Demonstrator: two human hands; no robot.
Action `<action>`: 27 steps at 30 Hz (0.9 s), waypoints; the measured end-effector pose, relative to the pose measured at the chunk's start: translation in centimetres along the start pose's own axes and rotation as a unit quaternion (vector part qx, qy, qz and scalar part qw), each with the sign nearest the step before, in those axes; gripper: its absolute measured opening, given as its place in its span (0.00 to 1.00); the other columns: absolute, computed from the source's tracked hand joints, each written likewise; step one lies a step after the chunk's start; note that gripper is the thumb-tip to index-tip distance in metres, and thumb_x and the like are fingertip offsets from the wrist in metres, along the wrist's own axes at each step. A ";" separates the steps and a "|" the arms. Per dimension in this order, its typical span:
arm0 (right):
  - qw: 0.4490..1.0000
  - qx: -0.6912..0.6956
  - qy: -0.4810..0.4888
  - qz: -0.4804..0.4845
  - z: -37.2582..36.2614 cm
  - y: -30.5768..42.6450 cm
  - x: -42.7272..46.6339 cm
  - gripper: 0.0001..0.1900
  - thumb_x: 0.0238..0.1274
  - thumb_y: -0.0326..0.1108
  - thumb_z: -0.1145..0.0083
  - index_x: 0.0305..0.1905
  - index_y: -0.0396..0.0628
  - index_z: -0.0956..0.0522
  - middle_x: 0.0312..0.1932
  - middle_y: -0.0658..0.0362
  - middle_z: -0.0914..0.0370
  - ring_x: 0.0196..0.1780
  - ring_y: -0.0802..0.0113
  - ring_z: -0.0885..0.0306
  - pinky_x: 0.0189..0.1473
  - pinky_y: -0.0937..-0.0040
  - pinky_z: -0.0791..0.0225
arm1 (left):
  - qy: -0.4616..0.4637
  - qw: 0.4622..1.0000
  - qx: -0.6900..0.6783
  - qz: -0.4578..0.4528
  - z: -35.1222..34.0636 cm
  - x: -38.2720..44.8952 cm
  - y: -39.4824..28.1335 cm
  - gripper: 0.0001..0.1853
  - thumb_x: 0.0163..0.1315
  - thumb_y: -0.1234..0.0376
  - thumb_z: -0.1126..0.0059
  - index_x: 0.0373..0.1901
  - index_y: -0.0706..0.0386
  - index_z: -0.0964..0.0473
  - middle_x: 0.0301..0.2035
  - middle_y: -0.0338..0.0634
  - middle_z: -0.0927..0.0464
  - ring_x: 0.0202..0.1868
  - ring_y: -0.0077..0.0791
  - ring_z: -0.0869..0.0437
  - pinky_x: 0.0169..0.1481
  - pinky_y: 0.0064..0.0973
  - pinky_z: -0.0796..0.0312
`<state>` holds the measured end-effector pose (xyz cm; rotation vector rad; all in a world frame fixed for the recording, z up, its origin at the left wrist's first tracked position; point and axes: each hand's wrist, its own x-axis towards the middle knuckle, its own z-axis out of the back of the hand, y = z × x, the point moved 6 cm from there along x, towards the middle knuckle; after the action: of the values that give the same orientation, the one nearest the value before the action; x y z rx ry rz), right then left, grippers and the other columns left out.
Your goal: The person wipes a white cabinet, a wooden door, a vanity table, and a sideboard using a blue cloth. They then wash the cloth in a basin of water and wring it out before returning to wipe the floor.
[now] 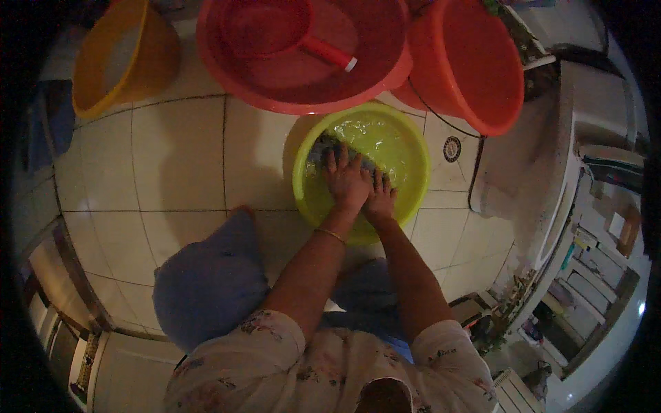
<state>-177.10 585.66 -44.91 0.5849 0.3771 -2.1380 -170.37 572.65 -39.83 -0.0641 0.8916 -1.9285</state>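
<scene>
A yellow-green plastic basin with water in it stands on the floor before me. Inside, on the left and middle, lies a wet dark grey cloth. My left hand, below a thin bangle on the forearm, rests palm down with its spread fingers on the cloth. Close against it on the right, my right hand also reaches into the basin, fingers stretched towards the cloth's lower right edge. The hands overlap slightly at the thumbs. Neither is closed around anything.
Beyond the basin stands a large red tub holding a red dipper. A red-orange bucket tilts to its right, and a yellow bucket is at far left. A round floor drain lies right of the basin, among cream tiles.
</scene>
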 end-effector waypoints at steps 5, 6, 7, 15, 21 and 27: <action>0.999 -0.002 0.009 0.038 -2.0 -0.8 1.3 0.39 0.57 0.43 0.45 0.72 0.62 0.50 0.74 0.52 0.56 0.72 0.44 0.53 0.67 0.41 0.53 | 0.022 0.997 -0.071 0.022 -3.5 0.5 3.8 0.22 0.54 0.65 0.44 0.53 0.56 0.27 0.61 0.54 0.36 0.61 0.56 0.37 0.64 0.45 0.42; 0.995 0.057 0.008 0.075 -1.6 -1.3 1.6 0.39 0.56 0.40 0.44 0.72 0.61 0.50 0.74 0.51 0.56 0.72 0.43 0.52 0.67 0.43 0.52 | 0.023 0.996 -0.086 0.028 -3.1 0.8 3.9 0.22 0.54 0.66 0.43 0.53 0.57 0.27 0.59 0.56 0.34 0.59 0.57 0.35 0.64 0.46 0.41; 0.987 0.114 0.005 0.112 -0.8 -1.7 1.8 0.40 0.56 0.38 0.43 0.72 0.60 0.50 0.73 0.50 0.56 0.71 0.42 0.51 0.68 0.46 0.51 | -0.027 0.991 -0.127 0.042 -2.7 1.0 4.4 0.21 0.54 0.67 0.44 0.52 0.59 0.27 0.58 0.56 0.32 0.57 0.56 0.33 0.63 0.45 0.40; 0.975 0.142 -0.160 0.068 -2.4 -3.7 1.4 0.33 0.50 0.33 0.40 0.65 0.46 0.37 0.55 0.44 0.32 0.53 0.54 0.29 0.50 0.58 0.32 | -0.271 0.932 -0.183 0.154 0.9 -0.8 5.0 0.21 0.54 0.71 0.46 0.51 0.67 0.30 0.51 0.58 0.28 0.52 0.53 0.28 0.59 0.42 0.37; 0.764 0.637 0.101 -0.030 8.0 2.9 0.7 0.23 0.52 0.27 0.46 0.56 0.42 0.30 0.35 0.57 0.25 0.32 0.72 0.27 0.31 0.70 0.30 | -0.207 0.801 -0.514 0.227 -7.8 1.9 11.2 0.22 0.60 0.65 0.46 0.54 0.65 0.33 0.50 0.50 0.27 0.49 0.45 0.24 0.56 0.39 0.32; 0.921 0.329 0.010 0.210 20.4 2.4 -8.4 0.24 0.41 0.19 0.48 0.50 0.40 0.26 0.47 0.47 0.30 0.49 0.52 0.28 0.49 0.63 0.30 | 0.082 0.432 -0.865 0.242 -3.8 1.8 3.0 0.20 0.63 0.61 0.46 0.55 0.55 0.34 0.49 0.42 0.28 0.45 0.34 0.22 0.48 0.39 0.26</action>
<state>-176.36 580.49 -23.32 0.9637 -0.4538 -1.8049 -170.57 572.61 -45.03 -0.7216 2.3072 0.2334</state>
